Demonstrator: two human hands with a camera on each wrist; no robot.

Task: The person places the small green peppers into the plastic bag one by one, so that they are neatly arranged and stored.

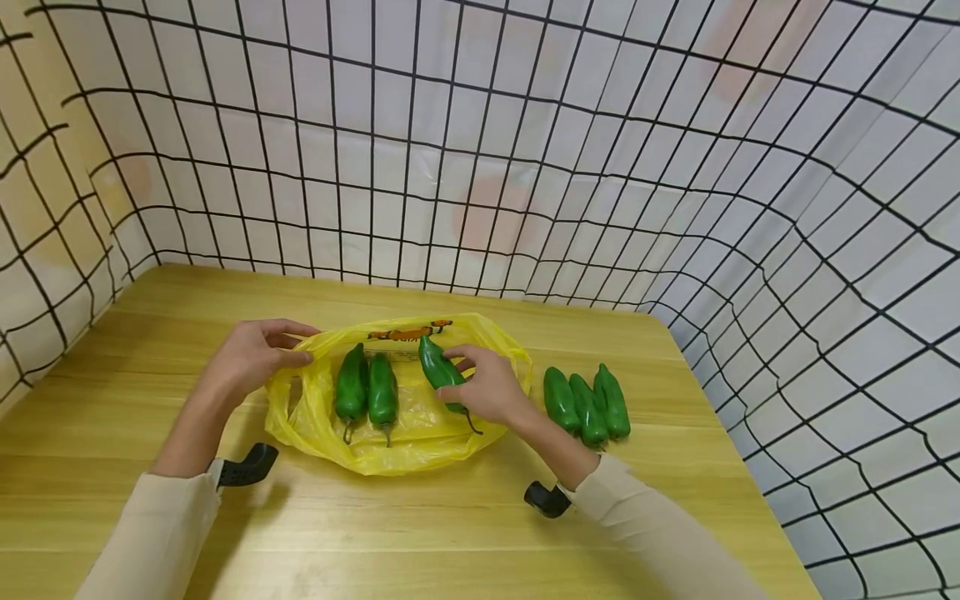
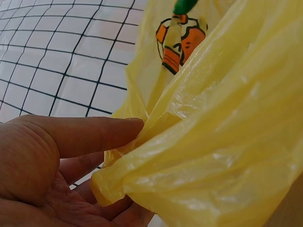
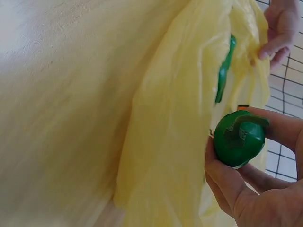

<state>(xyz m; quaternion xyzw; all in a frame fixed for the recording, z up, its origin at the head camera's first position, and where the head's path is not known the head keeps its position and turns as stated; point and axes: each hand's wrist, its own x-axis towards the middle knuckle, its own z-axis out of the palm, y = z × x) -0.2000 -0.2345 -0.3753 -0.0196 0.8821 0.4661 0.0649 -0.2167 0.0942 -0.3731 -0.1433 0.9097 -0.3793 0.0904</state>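
Head view: the left hand pinches the left rim of the yellow bag, which lies opened on the wooden table. The right hand grips one green pepper over the bag's right half. The pepper's long axis runs diagonally, tip toward the far wall and stem toward the person. The bag's interior lies directly left of and below this grip; the right hand is the nearer hand. Count: two peppers inside the bag, side by side; one pepper in the right hand; three peppers on the table just right of the bag.

Left wrist view: thumb and fingers are closed on a fold of bag plastic.

Right wrist view: fingers are curled round the pepper's stem end, beside the bag wall.
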